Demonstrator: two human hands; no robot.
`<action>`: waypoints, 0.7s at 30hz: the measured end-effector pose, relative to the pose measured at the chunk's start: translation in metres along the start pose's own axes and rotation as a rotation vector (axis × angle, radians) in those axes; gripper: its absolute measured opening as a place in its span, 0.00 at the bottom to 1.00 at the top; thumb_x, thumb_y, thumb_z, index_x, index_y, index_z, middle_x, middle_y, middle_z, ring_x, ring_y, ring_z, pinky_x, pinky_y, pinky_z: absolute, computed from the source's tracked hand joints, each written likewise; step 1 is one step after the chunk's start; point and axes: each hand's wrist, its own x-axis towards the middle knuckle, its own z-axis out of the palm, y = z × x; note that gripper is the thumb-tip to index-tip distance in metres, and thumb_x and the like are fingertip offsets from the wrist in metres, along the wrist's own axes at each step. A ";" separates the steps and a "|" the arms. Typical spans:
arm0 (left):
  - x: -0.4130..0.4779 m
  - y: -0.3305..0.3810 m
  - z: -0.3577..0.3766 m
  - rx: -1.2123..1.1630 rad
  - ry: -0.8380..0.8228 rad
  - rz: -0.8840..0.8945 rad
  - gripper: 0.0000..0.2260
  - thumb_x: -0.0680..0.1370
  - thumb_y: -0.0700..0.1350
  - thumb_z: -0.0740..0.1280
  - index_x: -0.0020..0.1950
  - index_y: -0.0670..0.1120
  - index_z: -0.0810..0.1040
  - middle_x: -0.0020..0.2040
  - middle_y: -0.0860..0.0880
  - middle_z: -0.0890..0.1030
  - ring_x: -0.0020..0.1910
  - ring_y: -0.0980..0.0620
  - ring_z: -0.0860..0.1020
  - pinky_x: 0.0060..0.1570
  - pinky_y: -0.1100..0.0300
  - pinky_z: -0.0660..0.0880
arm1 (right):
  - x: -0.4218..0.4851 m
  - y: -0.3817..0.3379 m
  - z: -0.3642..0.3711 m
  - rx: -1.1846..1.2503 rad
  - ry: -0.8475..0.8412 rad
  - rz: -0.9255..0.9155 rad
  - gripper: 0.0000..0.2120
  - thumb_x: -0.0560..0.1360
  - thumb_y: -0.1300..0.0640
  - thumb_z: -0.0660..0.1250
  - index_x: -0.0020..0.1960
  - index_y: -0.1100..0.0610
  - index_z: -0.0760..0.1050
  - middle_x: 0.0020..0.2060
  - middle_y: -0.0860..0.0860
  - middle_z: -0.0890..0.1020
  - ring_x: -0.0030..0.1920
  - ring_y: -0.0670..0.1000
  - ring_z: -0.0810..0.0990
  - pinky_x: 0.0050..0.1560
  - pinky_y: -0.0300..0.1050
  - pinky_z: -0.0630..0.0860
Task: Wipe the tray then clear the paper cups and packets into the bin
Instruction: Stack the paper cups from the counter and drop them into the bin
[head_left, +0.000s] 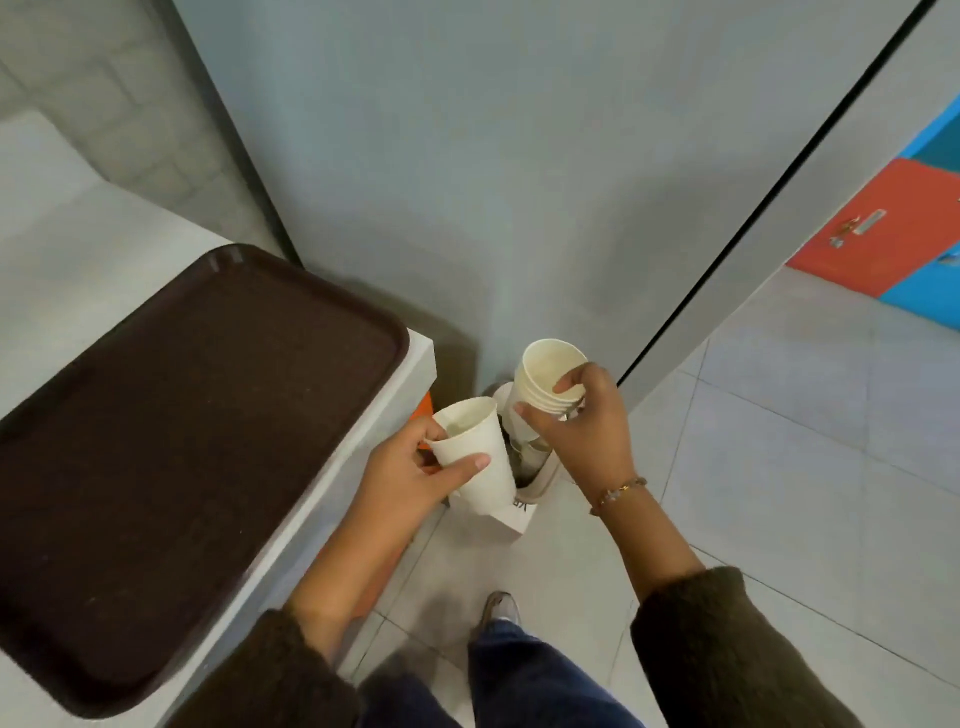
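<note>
The white desk (78, 249) fills the nine o'clock side, and the brown tray (208, 415) lies flat on it with its surface bare. On the tiled floor (805, 441) at the desk's three o'clock corner stands the small white bin (543, 475), partly hidden. Directly over it, the right hand (592, 431), a bracelet (618, 491) at its wrist, grips a nested stack of paper cups (545, 379) tilted toward eleven o'clock. At the stack's eight o'clock, the left hand (410, 467) clasps a single paper cup (478, 457), fingers curled round its wall.
</note>
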 end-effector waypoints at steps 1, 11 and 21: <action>0.004 -0.007 0.009 0.004 0.019 -0.038 0.12 0.67 0.44 0.76 0.38 0.43 0.74 0.38 0.49 0.79 0.37 0.58 0.77 0.34 0.67 0.73 | 0.004 0.019 -0.002 -0.038 -0.027 0.032 0.19 0.61 0.54 0.79 0.43 0.53 0.70 0.51 0.48 0.74 0.53 0.53 0.75 0.45 0.37 0.71; 0.031 -0.074 0.036 0.333 -0.011 -0.202 0.18 0.74 0.47 0.69 0.63 0.46 0.76 0.64 0.48 0.74 0.62 0.52 0.72 0.62 0.60 0.71 | 0.025 0.117 0.044 -0.261 -0.513 0.319 0.32 0.67 0.53 0.75 0.66 0.61 0.67 0.67 0.57 0.68 0.66 0.56 0.68 0.66 0.44 0.64; 0.044 -0.124 0.046 0.342 -0.012 -0.392 0.25 0.74 0.46 0.69 0.69 0.44 0.69 0.65 0.46 0.71 0.62 0.51 0.69 0.61 0.62 0.66 | 0.054 0.194 0.132 -0.354 -0.690 0.396 0.36 0.67 0.49 0.73 0.70 0.54 0.62 0.67 0.55 0.68 0.69 0.56 0.64 0.69 0.46 0.61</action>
